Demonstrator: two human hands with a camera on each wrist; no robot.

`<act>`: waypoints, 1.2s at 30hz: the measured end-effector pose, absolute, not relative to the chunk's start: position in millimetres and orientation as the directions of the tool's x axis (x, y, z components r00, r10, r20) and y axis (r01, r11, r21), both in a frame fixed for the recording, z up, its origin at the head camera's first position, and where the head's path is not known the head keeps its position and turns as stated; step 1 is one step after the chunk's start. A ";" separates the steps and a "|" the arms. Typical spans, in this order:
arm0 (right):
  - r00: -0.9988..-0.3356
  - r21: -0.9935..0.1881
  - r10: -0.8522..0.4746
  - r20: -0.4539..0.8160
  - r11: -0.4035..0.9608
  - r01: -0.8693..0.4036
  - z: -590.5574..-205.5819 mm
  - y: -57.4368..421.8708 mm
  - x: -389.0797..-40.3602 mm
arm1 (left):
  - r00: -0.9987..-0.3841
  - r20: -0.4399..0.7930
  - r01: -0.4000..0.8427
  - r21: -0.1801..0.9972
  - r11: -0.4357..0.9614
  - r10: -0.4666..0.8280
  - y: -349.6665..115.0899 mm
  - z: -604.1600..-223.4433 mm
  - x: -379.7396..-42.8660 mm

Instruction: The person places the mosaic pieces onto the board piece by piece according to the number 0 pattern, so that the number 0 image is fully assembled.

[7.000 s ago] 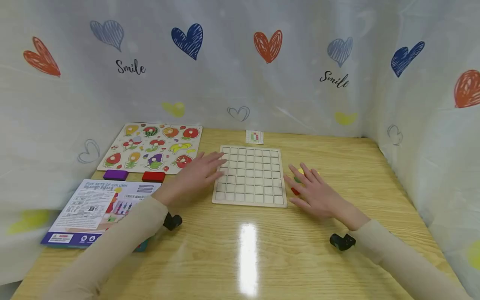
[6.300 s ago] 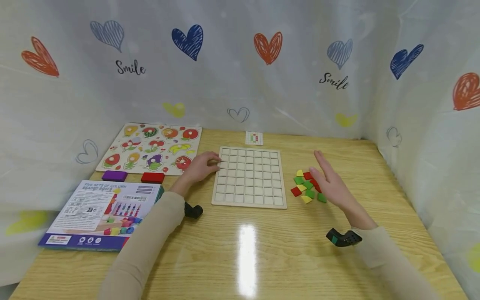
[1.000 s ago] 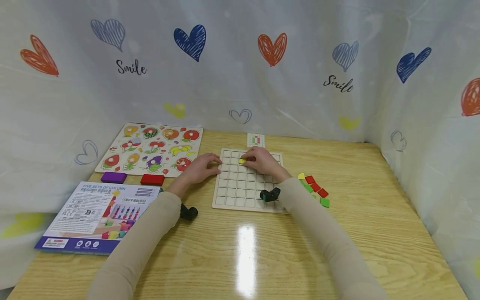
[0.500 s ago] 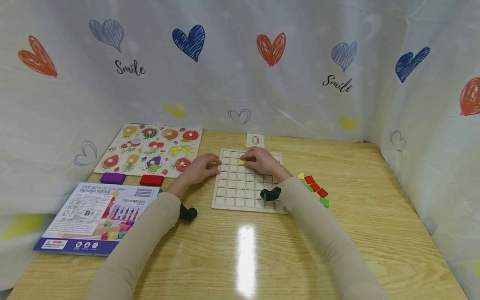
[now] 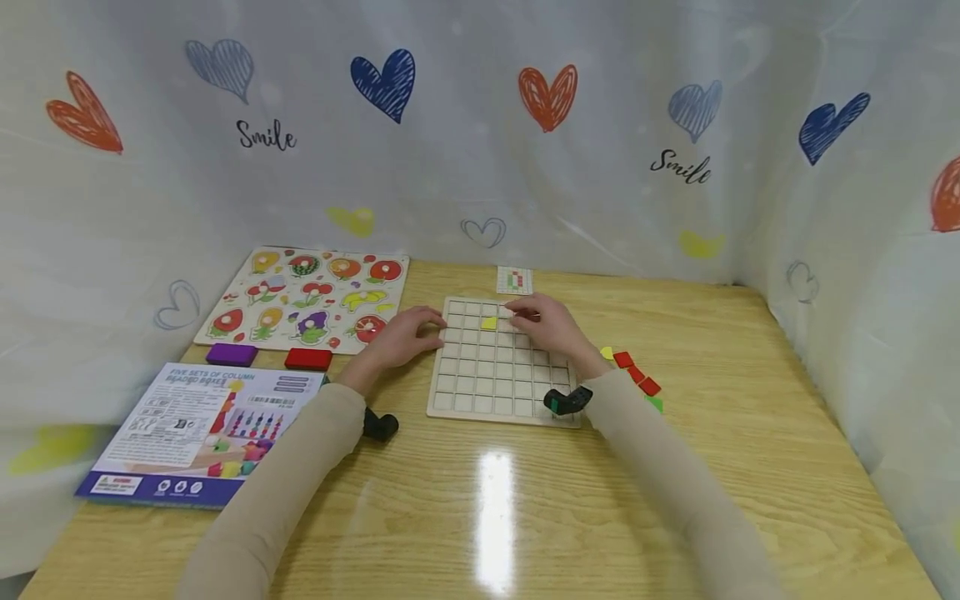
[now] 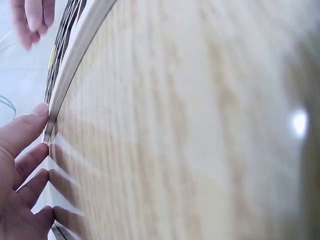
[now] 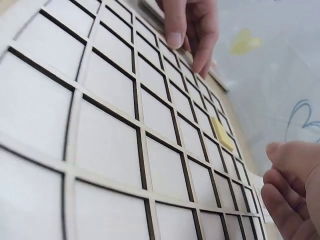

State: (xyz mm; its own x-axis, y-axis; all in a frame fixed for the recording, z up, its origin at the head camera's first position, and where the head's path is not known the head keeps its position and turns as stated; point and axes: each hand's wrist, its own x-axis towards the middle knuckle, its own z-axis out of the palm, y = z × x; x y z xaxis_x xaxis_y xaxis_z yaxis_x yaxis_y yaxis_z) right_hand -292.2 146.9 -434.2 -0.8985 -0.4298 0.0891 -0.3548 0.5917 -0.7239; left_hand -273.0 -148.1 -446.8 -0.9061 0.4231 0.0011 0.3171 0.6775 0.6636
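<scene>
A wooden grid board [image 5: 467,390] lies on the table in the head view. One yellow tile with a curved edge [image 5: 489,324] is in a cell of its second row from the back; the right wrist view shows this yellow tile [image 7: 222,134] slightly tilted. My right hand [image 5: 551,323] hovers over the board's right half, fingers loosely bent and holding nothing, just right of the tile. My left hand [image 5: 401,337] rests at the board's left edge. In the left wrist view, its thumb [image 6: 35,116] touches the board's side, with the other fingertips lined up beyond it.
Red tiles [image 5: 636,374], a green tile [image 5: 654,404] and another yellow tile [image 5: 607,353] lie right of the board, partly behind my right forearm. A small pattern card [image 5: 515,280] lies behind it. Leftward are a fruit puzzle [image 5: 300,300], purple block [image 5: 232,355], red block [image 5: 308,359] and toy box [image 5: 187,433].
Earlier my right hand spread out the tiles, then pinched a yellow one over the board. It has now let go of that tile and moved right. My left hand stays at the edge.
</scene>
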 end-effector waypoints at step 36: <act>-0.995 -0.710 -0.095 0.022 0.699 -0.083 -438.4 303.9 -154.8 | -0.903 0.013 0.323 0.679 0.659 0.429 -148.2 -445.2 -270.6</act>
